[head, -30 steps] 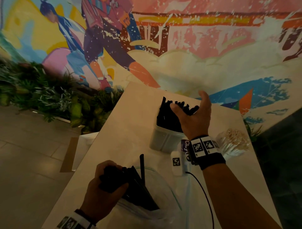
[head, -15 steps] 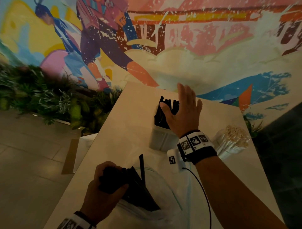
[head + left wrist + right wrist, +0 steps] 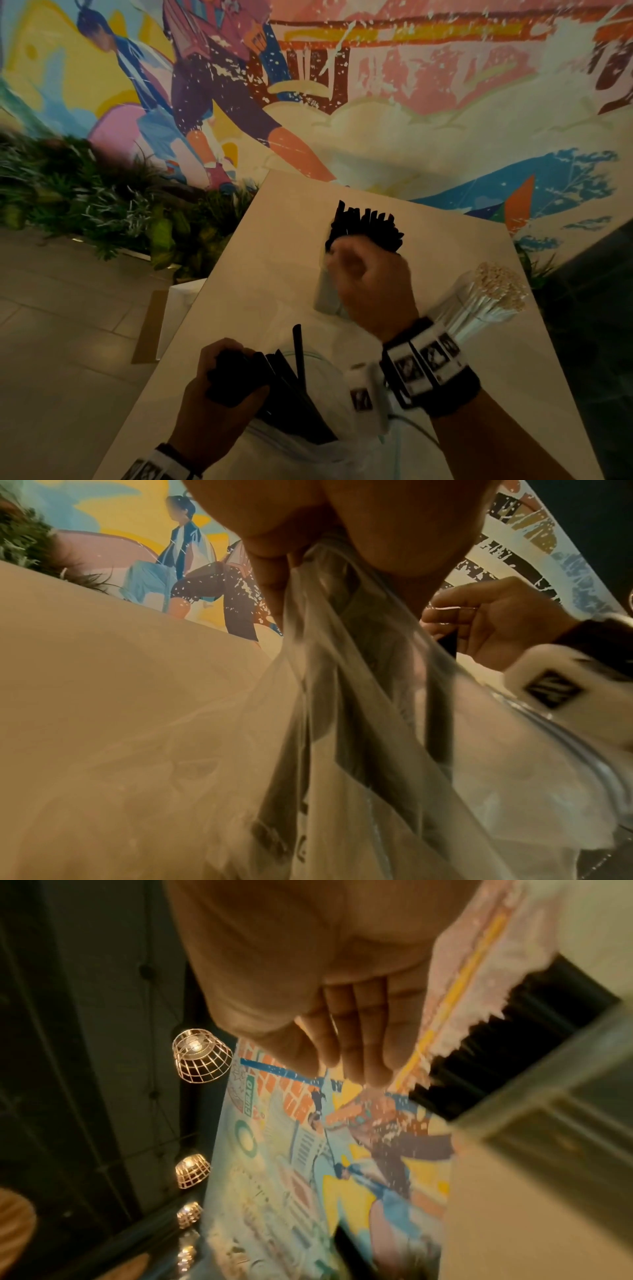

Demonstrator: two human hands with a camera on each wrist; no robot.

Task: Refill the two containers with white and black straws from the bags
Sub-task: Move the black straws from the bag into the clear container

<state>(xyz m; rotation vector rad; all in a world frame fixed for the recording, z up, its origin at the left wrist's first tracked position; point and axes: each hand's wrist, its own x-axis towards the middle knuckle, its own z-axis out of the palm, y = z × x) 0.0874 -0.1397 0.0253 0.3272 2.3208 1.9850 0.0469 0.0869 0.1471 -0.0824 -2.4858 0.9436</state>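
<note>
From the head view, the left hand [image 3: 219,394] sits at the near edge of the desk [image 3: 267,274], its fingers curled round a bunch of black straws [image 3: 294,397] whose lower ends run into a clear plastic bag [image 3: 308,452] lying on the desk. One straw stands up apart from the bunch. Further back, the right hand [image 3: 370,284] is blurred and hovers in front of a pale container [image 3: 325,298] packed with upright black straws [image 3: 366,226]; its fingers look bent, but whether they hold anything I cannot tell. To the right a second container holds white straws [image 3: 493,294].

The left wrist view shows the fingers [image 3: 270,588] closed on the neck of the bag [image 3: 359,723], dark straws visible through the plastic, and the right hand [image 3: 486,620] beyond.

In the right wrist view the fingers [image 3: 363,1042] hang fairly straight and together with nothing between them, just beside the filled container [image 3: 548,1096]. Cage lamps [image 3: 200,1056] glow on the dark ceiling.
</note>
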